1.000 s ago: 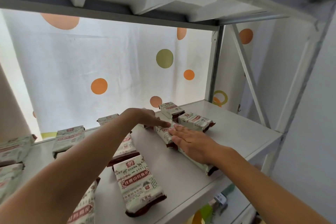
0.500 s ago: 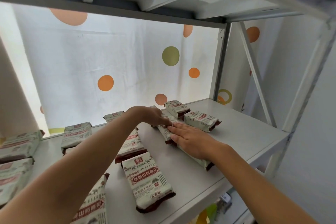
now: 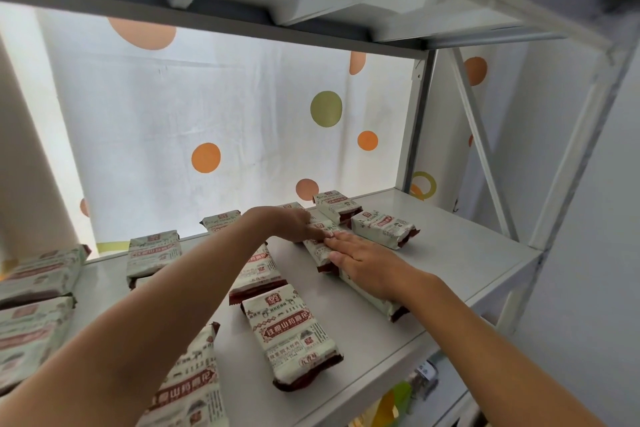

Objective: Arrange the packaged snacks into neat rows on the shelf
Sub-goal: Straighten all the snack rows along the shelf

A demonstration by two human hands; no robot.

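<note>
while both hands are squaring one snack pack (image 3: 320, 246) beside the green dot (image 3: 326, 109), right hand (image 3: 367, 263) is pressing flat, left hand (image 3: 294, 224) is touching with straight fingers; next likely nudging it parallel.

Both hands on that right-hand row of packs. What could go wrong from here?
1. The flat right hand rests on a white-and-maroon snack packet whose end sits near the white metal shelf's front edge; a push could slide it off.
2. The left hand works close to the angled packet and could skew it further.
</note>
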